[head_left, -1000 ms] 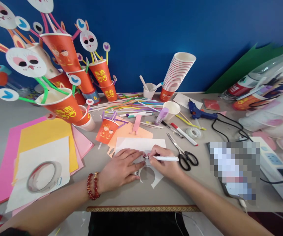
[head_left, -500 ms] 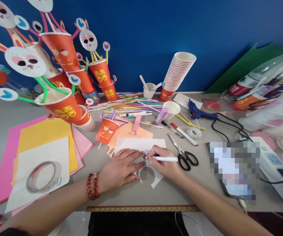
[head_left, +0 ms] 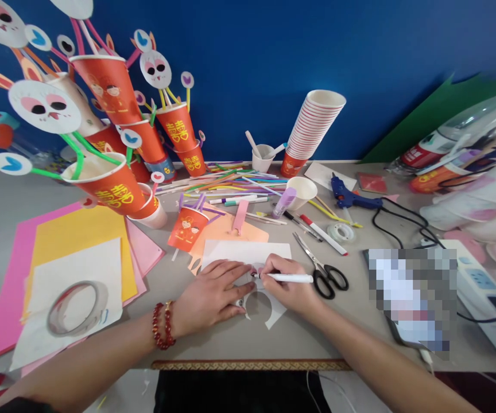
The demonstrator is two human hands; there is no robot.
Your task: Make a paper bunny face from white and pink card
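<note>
A white sheet of paper (head_left: 248, 249) with a round piece cut from its lower part lies in front of me. My left hand (head_left: 213, 295) rests flat on it, fingers stretched out and slightly apart. In my right hand (head_left: 289, 287) is a white marker (head_left: 293, 278), its tip on the paper just beside the left fingertips. A small dark mark shows at the tip; the rest of the drawing is hidden by my fingers. Black-handled scissors (head_left: 323, 269) lie right of the right hand. Beyond the sheet stands a red paper cup (head_left: 188, 229) with purple pipe cleaners.
Rabbit-faced red cups (head_left: 114, 186) crowd the left. A tape roll (head_left: 73, 308) sits on coloured paper. Behind are pipe cleaners (head_left: 226, 180) and a tall cup stack (head_left: 314, 126). A blue glue gun (head_left: 351, 195), its cord, and a blurred-out phone (head_left: 411, 298) lie to the right.
Hardly anything differs. The right hand and marker have shifted very slightly, and the left hand stays in place on the paper.
</note>
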